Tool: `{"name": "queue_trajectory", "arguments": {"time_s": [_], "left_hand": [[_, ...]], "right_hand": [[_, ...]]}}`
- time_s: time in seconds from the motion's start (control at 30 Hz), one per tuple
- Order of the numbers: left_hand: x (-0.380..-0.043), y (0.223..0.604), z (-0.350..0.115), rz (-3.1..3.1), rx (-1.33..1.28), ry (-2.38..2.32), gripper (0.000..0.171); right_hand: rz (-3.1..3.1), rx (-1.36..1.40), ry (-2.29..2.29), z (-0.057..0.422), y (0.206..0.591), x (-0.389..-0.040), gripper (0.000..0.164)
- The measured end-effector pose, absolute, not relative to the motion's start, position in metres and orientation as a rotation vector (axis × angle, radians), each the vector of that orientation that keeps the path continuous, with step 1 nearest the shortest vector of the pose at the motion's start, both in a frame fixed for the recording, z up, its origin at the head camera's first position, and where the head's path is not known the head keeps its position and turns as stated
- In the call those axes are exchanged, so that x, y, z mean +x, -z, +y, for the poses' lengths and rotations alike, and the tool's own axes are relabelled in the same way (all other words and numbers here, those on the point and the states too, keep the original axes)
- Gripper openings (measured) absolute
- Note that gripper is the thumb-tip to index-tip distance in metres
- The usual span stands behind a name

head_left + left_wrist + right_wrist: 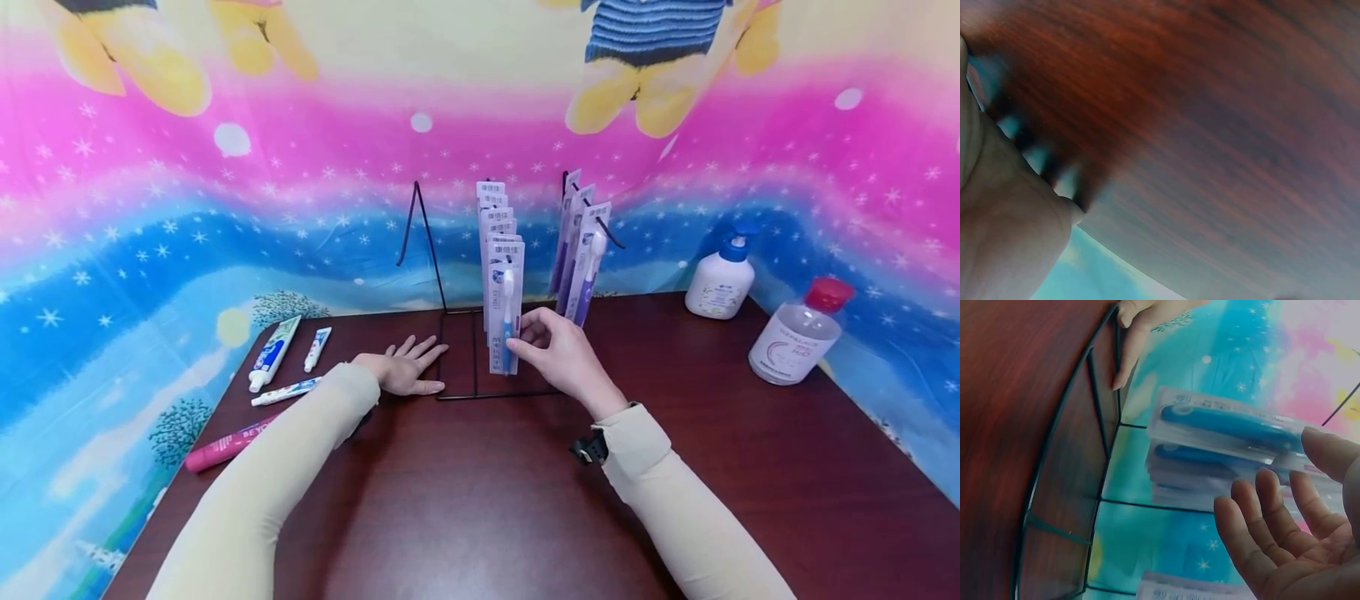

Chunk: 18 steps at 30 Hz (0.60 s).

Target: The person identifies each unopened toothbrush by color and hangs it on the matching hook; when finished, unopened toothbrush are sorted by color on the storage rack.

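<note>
Several packaged toothbrushes hang in a row on the middle hook of a black wire rack (474, 395). My right hand (558, 346) is at the front blue toothbrush pack (504, 321) and pinches its right edge, thumb in front. In the right wrist view, the thumb of the right hand (1300, 540) lies against that pack (1229, 428), and the other fingers are spread. My left hand (405, 367) rests palm down on the table with fingers spread, its fingertips at the rack's left base wire. The left wrist view shows only part of the left hand (1010, 206).
Purple toothbrush packs (581, 267) hang on the right hook; the left hook (416, 217) is bare. Toothpaste tubes (274, 354) and a pink tube (225, 447) lie at left. A white pump bottle (718, 283) and a red-capped clear bottle (795, 342) stand at right.
</note>
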State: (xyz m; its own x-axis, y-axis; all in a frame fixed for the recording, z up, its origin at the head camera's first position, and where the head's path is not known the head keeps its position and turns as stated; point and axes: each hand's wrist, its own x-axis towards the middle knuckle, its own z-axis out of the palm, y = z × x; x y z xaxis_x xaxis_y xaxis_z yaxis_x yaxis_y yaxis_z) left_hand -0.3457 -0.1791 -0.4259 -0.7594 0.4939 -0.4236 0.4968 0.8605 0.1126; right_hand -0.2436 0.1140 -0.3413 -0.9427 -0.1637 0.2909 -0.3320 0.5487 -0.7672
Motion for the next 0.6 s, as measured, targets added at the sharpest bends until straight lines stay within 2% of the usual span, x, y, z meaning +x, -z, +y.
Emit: {"name": "queue_trajectory", "arguments": {"time_s": [0.27, 0.6], "left_hand": [[-0.341, 0.416, -0.175, 2.586, 0.756, 0.008, 0.086], [-0.34, 0.417, -0.176, 2.594, 0.713, -0.011, 0.085]], "right_hand": [[-2.675, 0.39, -1.301, 0.144, 0.345, -0.235, 0.033], [-2.779, 0.389, -1.067, 0.205, 0.349, -0.21, 0.04]]}}
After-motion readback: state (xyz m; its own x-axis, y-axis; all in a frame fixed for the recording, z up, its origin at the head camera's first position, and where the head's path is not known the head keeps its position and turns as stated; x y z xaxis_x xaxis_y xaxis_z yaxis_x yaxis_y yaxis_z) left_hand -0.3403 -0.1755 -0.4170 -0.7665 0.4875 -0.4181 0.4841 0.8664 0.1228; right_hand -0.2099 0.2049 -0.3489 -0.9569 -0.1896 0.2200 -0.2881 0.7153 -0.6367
